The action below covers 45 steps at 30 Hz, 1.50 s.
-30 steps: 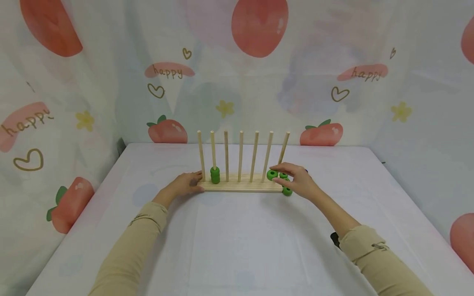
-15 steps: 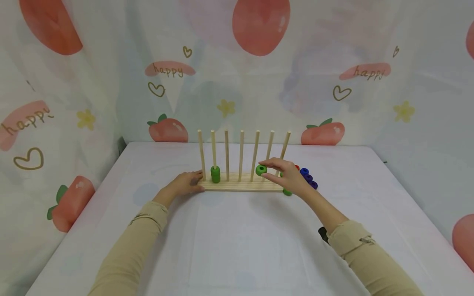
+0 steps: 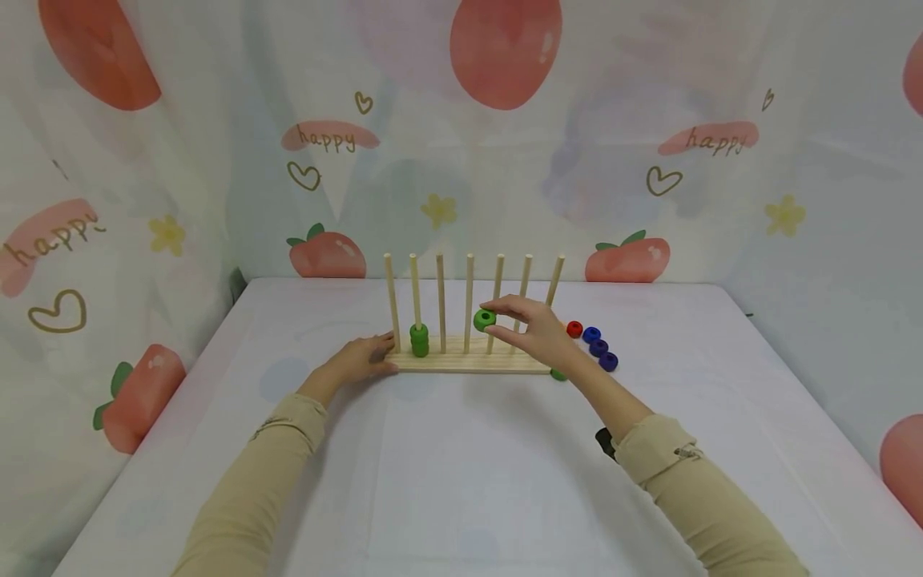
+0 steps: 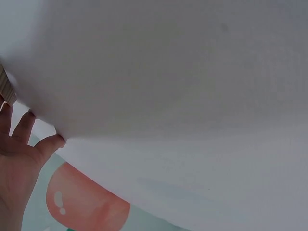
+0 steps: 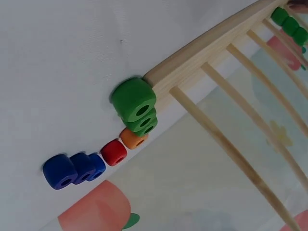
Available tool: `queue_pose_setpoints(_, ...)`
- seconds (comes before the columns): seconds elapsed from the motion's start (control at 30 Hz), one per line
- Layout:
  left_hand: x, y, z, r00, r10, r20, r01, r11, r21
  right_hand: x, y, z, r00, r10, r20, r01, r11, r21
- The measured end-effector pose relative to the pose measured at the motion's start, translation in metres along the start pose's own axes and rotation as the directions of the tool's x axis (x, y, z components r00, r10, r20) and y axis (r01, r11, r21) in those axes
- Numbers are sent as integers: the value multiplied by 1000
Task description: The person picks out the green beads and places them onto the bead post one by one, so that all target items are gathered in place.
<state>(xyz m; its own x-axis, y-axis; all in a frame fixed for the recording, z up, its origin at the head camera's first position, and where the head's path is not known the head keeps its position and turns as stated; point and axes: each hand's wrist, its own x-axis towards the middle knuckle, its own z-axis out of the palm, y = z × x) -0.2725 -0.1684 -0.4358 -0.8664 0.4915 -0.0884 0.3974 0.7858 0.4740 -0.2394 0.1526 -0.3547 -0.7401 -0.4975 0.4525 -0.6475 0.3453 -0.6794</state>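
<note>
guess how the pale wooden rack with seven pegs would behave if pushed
The wooden rack would probably slide as one stiff piece: its base looks like a solid plank. That long base should resist tipping endways, though the tall pegs might let it topple front-to-back more easily.

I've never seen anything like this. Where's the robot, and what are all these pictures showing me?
There is no machine here, just a person's two bare hands. The wide picture comes from a camera on the head, looking forward and down; the two tilted close-ups come from cameras on the wrists.

On the white table stands a wooden rack with seven pegs. The left hand holds its left end. The right hand has a green bead in its grip, between thumb and fingers, above the base. A green stack sits on the second peg from the left. Beyond the right end lie loose beads: green, orange, red and blue.
</note>
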Motion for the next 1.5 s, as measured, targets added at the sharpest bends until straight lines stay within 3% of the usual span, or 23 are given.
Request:
queue_pose_setpoints(0.2,0,-1,0,1000,5,29,-7,997,77,13,-7,5,999,-47,-14,48,999,12)
queue_pose_setpoints(0.47,-1,0,2,1000,6,19,-9,988,153,28,-21,9,996,-85,-23,85,996,-14)
queue_pose_setpoints(0.7,-2,-2,3,1000,14,-10,-12,987,160,42,-30,12,986,-160,-43,160,987,-8)
queue_pose_setpoints(1.13,-2,-5,6,1000,25,-20,-21,988,155,71,-47,16,974,-222,-45,222,975,-7)
queue_pose_setpoints(1.5,-4,-2,4,1000,13,-24,-10,989,149,100,-52,13,982,-188,-23,186,980,-68)
